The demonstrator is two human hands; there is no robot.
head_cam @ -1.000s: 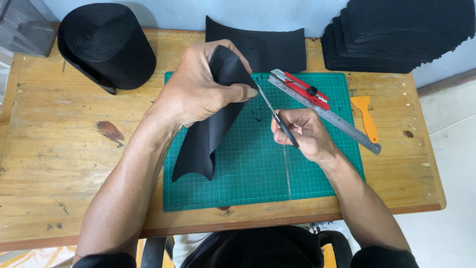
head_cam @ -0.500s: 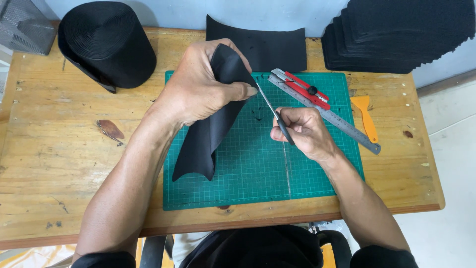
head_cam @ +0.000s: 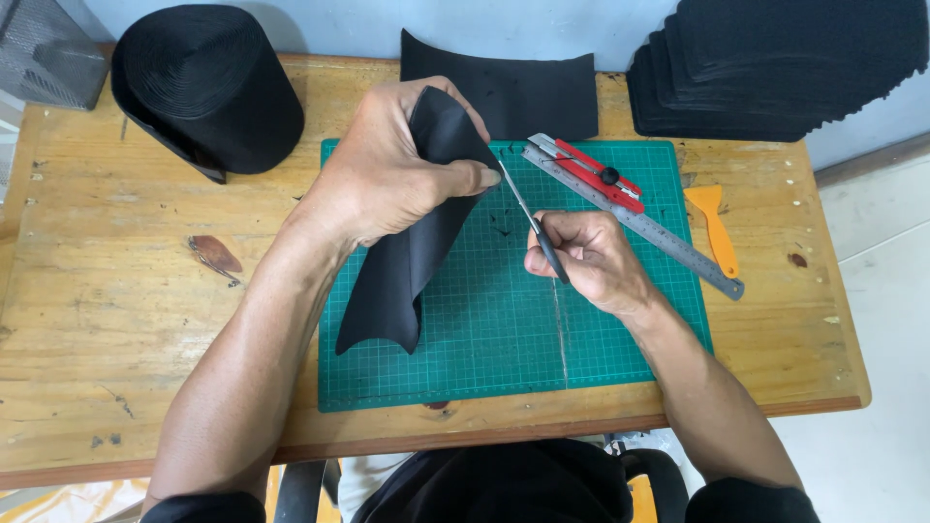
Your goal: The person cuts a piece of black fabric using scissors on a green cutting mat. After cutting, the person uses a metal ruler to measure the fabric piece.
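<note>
Left hand (head_cam: pixel 387 179) hides the black strip (head_cam: pixel 412 247) top; scissors (head_cam: pixel 535 230) handles buried in right hand (head_cam: pixel 591 257)

Blk roll (head_cam: pixel 206 82) top-left, red cutter (head_cam: pixel 598 171) w/ steel ruler (head_cam: pixel 647 226), orange scraper (head_cam: pixel 715 228) right.

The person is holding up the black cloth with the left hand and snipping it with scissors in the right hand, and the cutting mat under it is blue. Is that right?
Not quite: the cutting mat is green, not blue, as the head view shows. The rest holds: the left hand holds up the black cloth, and the right hand holds scissors at its edge.
</note>
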